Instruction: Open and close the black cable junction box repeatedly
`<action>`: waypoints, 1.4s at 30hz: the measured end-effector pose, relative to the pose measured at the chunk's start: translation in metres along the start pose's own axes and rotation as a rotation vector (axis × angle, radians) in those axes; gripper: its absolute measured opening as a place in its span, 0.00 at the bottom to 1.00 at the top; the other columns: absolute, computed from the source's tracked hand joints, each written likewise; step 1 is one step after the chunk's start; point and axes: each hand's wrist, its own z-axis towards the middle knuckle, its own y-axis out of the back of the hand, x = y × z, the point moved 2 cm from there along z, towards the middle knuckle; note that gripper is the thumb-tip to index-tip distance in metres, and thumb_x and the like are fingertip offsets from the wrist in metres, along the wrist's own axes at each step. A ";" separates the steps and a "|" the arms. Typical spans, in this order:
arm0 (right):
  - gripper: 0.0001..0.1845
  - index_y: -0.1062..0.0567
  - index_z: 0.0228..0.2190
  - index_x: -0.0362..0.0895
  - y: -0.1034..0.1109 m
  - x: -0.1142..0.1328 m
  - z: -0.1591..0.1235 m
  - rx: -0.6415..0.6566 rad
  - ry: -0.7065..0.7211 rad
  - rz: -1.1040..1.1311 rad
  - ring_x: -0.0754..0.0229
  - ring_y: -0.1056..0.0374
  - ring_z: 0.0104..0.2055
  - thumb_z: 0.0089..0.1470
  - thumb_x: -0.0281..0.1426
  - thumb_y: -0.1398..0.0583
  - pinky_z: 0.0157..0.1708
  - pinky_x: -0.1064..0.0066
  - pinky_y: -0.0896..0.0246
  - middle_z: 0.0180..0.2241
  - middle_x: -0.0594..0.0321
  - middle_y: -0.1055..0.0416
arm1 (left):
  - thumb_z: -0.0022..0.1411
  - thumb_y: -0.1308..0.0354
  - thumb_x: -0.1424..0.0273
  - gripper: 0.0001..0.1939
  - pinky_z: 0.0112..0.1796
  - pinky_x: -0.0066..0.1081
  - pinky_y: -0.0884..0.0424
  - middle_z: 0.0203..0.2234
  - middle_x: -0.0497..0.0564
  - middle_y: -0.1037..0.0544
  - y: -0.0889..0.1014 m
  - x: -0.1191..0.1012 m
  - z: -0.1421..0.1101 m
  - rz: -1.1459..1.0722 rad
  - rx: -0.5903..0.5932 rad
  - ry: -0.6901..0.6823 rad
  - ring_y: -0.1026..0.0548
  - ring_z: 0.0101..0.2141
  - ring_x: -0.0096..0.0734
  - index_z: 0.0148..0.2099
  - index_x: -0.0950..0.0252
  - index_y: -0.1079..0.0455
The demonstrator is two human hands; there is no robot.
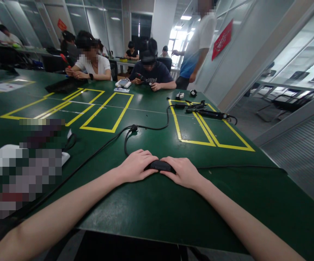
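Between my two hands is a black power adapter (pixel 160 166), a long low block resting on or just above the green table. My left hand (pixel 139 165) wraps round its left end, and my right hand (pixel 183 171) is closed round its right end. Only its ridged middle shows; the ends are under my fingers. One black cord loops from beside my left hand up to a black plug (pixel 133 127). Another thin black cord (pixel 241 166) runs rightward from behind my right hand to the table edge.
Yellow tape rectangles (pixel 197 142) mark the green table (pixel 135 214). Black corded tools (pixel 211 114) lie at the far right, near a small white block (pixel 180 95). A white device (pixel 123 83) stands at the far side, where people sit. A long cord (pixel 91 156) crosses the left side.
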 end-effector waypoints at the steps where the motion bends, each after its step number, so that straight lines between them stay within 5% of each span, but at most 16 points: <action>1: 0.15 0.26 0.49 0.44 0.000 -0.001 0.000 -0.008 0.013 -0.003 0.52 0.21 0.40 0.68 0.41 0.43 0.38 0.65 0.32 0.42 0.54 0.19 | 0.74 0.45 0.58 0.19 0.47 0.39 0.30 0.47 0.57 0.19 -0.001 -0.001 0.000 -0.013 -0.015 -0.011 0.22 0.47 0.42 0.59 0.65 0.31; 20: 0.16 0.24 0.49 0.42 0.002 -0.003 -0.003 -0.148 0.127 -0.072 0.55 0.24 0.36 0.67 0.39 0.41 0.34 0.68 0.32 0.37 0.55 0.22 | 0.77 0.50 0.62 0.18 0.52 0.39 0.25 0.53 0.57 0.19 -0.008 -0.001 -0.001 -0.004 -0.118 -0.111 0.19 0.50 0.39 0.62 0.63 0.31; 26: 0.20 0.27 0.56 0.40 0.007 -0.002 -0.006 -0.252 0.273 -0.222 0.55 0.23 0.38 0.71 0.35 0.48 0.36 0.67 0.28 0.43 0.50 0.22 | 0.72 0.47 0.49 0.34 0.49 0.41 0.25 0.48 0.60 0.19 -0.001 -0.001 0.000 -0.048 -0.050 0.088 0.20 0.46 0.44 0.70 0.67 0.38; 32: 0.20 0.29 0.58 0.42 0.009 -0.001 -0.007 -0.227 0.258 -0.227 0.54 0.23 0.41 0.67 0.32 0.44 0.39 0.66 0.28 0.46 0.50 0.23 | 0.74 0.46 0.52 0.22 0.45 0.34 0.26 0.43 0.54 0.19 0.001 -0.003 0.000 -0.219 -0.021 0.219 0.21 0.42 0.38 0.57 0.62 0.26; 38: 0.24 0.31 0.56 0.45 0.007 0.000 -0.002 -0.021 0.040 0.053 0.54 0.22 0.40 0.58 0.33 0.37 0.38 0.66 0.29 0.48 0.54 0.22 | 0.67 0.35 0.58 0.17 0.44 0.36 0.26 0.42 0.53 0.18 0.001 -0.002 -0.001 -0.283 -0.168 0.120 0.22 0.41 0.38 0.52 0.63 0.24; 42: 0.20 0.29 0.53 0.44 0.007 -0.002 -0.003 -0.049 0.013 0.156 0.54 0.22 0.41 0.61 0.35 0.37 0.40 0.66 0.29 0.45 0.55 0.20 | 0.65 0.32 0.66 0.10 0.43 0.36 0.26 0.40 0.54 0.18 -0.003 -0.002 0.000 -0.241 -0.208 0.051 0.23 0.42 0.38 0.46 0.64 0.24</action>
